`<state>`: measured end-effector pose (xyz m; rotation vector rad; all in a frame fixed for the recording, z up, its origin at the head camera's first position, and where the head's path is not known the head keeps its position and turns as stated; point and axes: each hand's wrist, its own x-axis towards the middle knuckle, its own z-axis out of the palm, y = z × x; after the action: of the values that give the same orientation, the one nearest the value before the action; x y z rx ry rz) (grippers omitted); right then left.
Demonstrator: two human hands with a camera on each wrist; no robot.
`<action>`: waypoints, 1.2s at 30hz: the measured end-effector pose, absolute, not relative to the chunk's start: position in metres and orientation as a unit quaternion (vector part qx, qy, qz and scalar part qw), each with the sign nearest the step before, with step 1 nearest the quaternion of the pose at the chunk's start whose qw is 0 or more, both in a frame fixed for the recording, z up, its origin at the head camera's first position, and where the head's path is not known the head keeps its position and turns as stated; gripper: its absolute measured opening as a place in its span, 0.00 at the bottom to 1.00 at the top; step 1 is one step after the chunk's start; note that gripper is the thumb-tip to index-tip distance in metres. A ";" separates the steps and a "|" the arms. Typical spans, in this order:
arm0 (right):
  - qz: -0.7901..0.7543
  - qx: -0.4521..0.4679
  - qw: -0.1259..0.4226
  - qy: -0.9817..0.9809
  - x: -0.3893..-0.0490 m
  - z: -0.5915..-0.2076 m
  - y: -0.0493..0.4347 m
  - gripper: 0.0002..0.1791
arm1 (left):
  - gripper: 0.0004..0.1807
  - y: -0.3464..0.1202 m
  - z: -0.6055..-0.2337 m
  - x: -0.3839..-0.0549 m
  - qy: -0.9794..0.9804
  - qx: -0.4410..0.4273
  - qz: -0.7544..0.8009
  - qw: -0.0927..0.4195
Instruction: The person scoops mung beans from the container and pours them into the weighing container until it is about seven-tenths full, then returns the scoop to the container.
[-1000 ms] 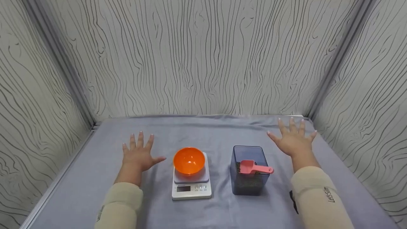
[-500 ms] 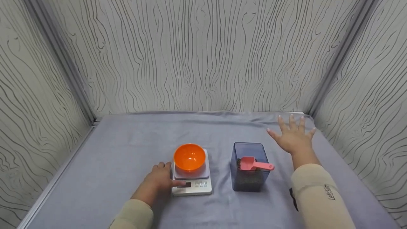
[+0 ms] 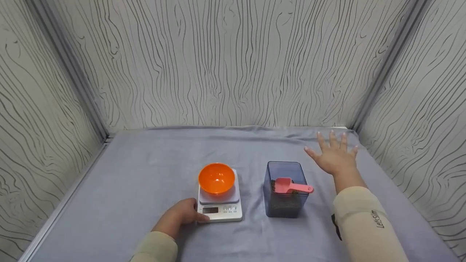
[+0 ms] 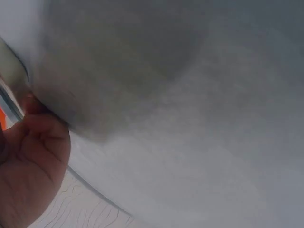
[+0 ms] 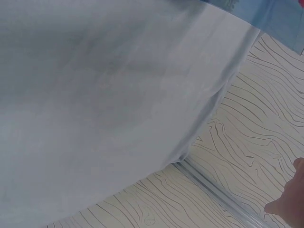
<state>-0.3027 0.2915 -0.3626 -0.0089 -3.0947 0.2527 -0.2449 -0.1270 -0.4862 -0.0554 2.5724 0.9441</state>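
Observation:
My left hand [image 3: 185, 211] grips the left edge of a white kitchen scale [image 3: 228, 216], thumb on top near the display and fingers curled at the side. In the left wrist view the hand [image 4: 35, 159] shows curled fingers at the scale's edge, the fingertips hidden. An orange bowl [image 3: 217, 177] sits on the scale's platform with nothing inside. My right hand [image 3: 335, 159] is spread out flat, right of a bluish clear container [image 3: 284, 203]. Dark granules fill the container's lower part, and a pink scoop [image 3: 283, 185] rests in it, handle over the right rim.
A grey cloth [image 3: 153, 156] covers the table, wrinkled along the back edge. White wood-grain panels [image 3: 233, 65] enclose the back and both sides, with metal posts [image 3: 69, 69] at the corners. The container stands a short way right of the scale.
My left hand has come in from its spread pose at the left to the scale and now grips its left edge. The right hand stays nearly still; the head view shifts slightly.

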 end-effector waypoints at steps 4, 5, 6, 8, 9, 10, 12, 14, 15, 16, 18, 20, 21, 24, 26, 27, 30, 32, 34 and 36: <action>0.089 0.008 -0.005 -0.996 -0.304 -0.361 0.288 0.51 | 0.30 -0.126 -0.486 -0.245 0.915 -0.031 0.343 0.209; 0.089 0.011 -0.012 -0.996 -0.304 -0.360 0.287 0.51 | 0.30 -0.126 -0.486 -0.245 0.914 -0.033 0.344 0.211; 0.089 0.013 -0.017 -0.996 -0.304 -0.359 0.286 0.52 | 0.31 -0.126 -0.486 -0.245 0.914 -0.035 0.343 0.214; 0.086 0.020 -0.022 -0.996 -0.304 -0.358 0.283 0.52 | 0.31 -0.125 -0.486 -0.245 0.914 -0.038 0.343 0.216; 0.083 0.026 -0.024 -0.996 -0.304 -0.356 0.281 0.52 | 0.31 -0.125 -0.486 -0.245 0.913 -0.039 0.343 0.217; 0.077 0.032 -0.026 -0.996 -0.304 -0.355 0.279 0.52 | 0.31 -0.125 -0.487 -0.246 0.912 -0.040 0.345 0.217; 0.064 0.052 -0.031 -0.996 -0.303 -0.352 0.274 0.51 | 0.32 -0.124 -0.487 -0.245 0.912 -0.039 0.345 0.218; 0.051 0.080 -0.031 -0.995 -0.301 -0.349 0.267 0.47 | 0.33 -0.124 -0.487 -0.246 0.912 -0.040 0.346 0.219; 0.046 0.096 -0.032 -0.994 -0.300 -0.347 0.263 0.44 | 0.33 -0.124 -0.486 -0.245 0.911 -0.041 0.347 0.219; 0.041 0.111 -0.036 -0.992 -0.298 -0.345 0.259 0.40 | 0.32 -0.125 -0.486 -0.245 0.912 -0.038 0.345 0.218; 0.041 0.139 -0.044 -0.989 -0.295 -0.343 0.250 0.31 | 0.30 -0.125 -0.487 -0.245 0.913 -0.033 0.343 0.217; 0.048 0.155 -0.066 -0.985 -0.290 -0.340 0.240 0.22 | 0.28 -0.127 -0.487 -0.244 0.914 -0.029 0.342 0.216; 0.050 0.160 -0.079 -0.983 -0.287 -0.340 0.235 0.19 | 0.27 -0.127 -0.487 -0.244 0.915 -0.026 0.341 0.215; 0.048 0.164 -0.115 -0.979 -0.279 -0.338 0.223 0.14 | 0.27 -0.127 -0.489 -0.245 0.915 -0.024 0.340 0.214; 0.042 0.165 -0.133 -0.976 -0.274 -0.339 0.217 0.12 | 0.28 -0.127 -0.488 -0.246 0.915 -0.031 0.341 0.216; 0.038 0.167 -0.138 -0.975 -0.272 -0.340 0.215 0.12 | 0.29 -0.127 -0.488 -0.246 0.914 -0.034 0.341 0.217; 0.029 0.165 -0.154 -0.974 -0.268 -0.342 0.212 0.11 | 0.30 -0.127 -0.488 -0.246 0.910 -0.045 0.347 0.222; 0.023 0.154 -0.165 -0.974 -0.267 -0.344 0.211 0.10 | 0.30 -0.127 -0.489 -0.246 0.908 -0.048 0.350 0.223; 0.018 0.147 -0.167 -0.975 -0.266 -0.346 0.209 0.09 | 0.30 -0.127 -0.489 -0.246 0.907 -0.051 0.353 0.224; 0.012 0.144 -0.162 -0.976 -0.266 -0.349 0.209 0.08 | 0.29 -0.127 -0.490 -0.246 0.906 -0.050 0.355 0.225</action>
<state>-0.2660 0.2087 -0.3492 0.5069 -3.4296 0.0409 -0.2456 -0.1275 -0.4900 -0.1392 2.4994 0.9795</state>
